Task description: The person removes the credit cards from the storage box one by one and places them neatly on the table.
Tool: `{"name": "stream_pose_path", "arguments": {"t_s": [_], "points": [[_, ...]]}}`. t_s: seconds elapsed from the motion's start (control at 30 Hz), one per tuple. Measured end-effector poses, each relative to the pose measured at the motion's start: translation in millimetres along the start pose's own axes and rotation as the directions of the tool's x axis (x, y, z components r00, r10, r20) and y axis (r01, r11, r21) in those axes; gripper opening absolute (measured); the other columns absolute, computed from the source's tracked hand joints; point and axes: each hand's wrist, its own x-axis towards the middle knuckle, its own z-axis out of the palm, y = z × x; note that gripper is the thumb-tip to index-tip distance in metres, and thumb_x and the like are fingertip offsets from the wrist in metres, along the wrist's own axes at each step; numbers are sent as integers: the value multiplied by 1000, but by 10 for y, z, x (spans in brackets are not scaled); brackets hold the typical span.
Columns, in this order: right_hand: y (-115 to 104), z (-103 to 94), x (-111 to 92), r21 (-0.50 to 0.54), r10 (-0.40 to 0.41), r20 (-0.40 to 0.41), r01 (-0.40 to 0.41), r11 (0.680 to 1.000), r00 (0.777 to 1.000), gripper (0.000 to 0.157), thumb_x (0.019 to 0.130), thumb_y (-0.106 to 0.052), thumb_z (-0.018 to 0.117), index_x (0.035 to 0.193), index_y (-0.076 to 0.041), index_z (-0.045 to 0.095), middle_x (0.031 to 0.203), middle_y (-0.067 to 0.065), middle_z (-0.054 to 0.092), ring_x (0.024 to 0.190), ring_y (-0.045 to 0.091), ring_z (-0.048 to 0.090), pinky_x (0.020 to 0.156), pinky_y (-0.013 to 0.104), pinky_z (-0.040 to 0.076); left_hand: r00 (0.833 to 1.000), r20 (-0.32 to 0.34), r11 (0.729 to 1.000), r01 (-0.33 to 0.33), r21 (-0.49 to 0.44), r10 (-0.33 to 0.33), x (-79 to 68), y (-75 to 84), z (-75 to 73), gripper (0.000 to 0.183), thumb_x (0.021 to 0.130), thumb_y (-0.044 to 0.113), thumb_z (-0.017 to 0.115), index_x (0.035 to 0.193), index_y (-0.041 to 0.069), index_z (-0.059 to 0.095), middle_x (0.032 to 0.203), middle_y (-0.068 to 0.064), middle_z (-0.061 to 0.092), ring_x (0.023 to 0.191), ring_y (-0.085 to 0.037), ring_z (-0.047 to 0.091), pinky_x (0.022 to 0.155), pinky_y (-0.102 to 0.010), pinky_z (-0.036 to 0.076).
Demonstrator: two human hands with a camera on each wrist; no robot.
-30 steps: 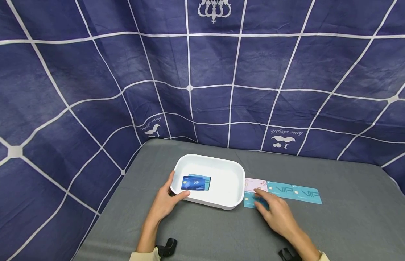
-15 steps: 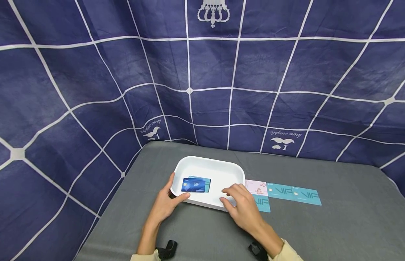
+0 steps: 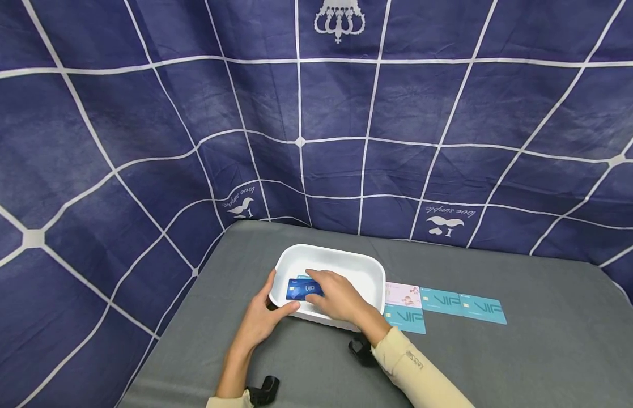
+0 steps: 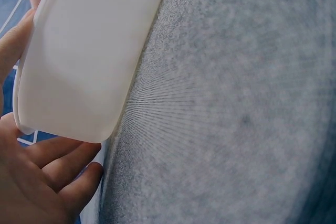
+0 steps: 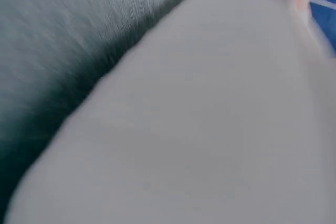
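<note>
In the head view my left hand (image 3: 262, 314) grips the left end of a white plastic tray (image 3: 354, 266), thumb over the near rim and fingers around the end wall. The left wrist view shows those fingers (image 4: 72, 162) against the tray's outer corner. Inside the tray a blue VIP card (image 3: 298, 289) lies on a teal card (image 3: 303, 277), which shows only along its far edge. My right hand (image 3: 339, 297) reaches over the tray, fingertips near the cards' far edge and thumb near the close edge, covering their right part. In the right wrist view the tray wall hides most of it.
Right of the tray, a pink flowered card (image 3: 403, 294) lies above a teal VIP card (image 3: 408, 320). Two more teal cards, a nearer one (image 3: 440, 300) and a farther one (image 3: 481, 309), continue the row on the grey cloth (image 3: 500, 368). A blue curtain (image 3: 336, 170) stands behind.
My right hand has left the teal card beside the tray and moved left over the tray to the blue card. The left hand keeps its grip on the tray.
</note>
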Motion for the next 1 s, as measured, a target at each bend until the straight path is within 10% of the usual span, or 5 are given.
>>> {"name": "stream_pose_path", "arguments": {"t_s": [0.53,1.0], "points": [[271,195,212,-76,120,185,-108,991,975,75,85,-30,80,145,-2,45,135,16,58,124,28,55,103,41,40,998,24,996,-64,-58,66,-7,11,1,97,84,17,81,156,-2,18,157,-23,26,140,-35,33,109,-51,30],[262,201,202,-123,123,138,-107,987,983,61,88,-21,76,140,-3,51,126,13,63,116,27,59,99,41,44,999,18,999,-27,-32,28,-5,25,4,99,83,24,82,157,2,19,159,-19,23,141,-32,30,111,-48,28]]}}
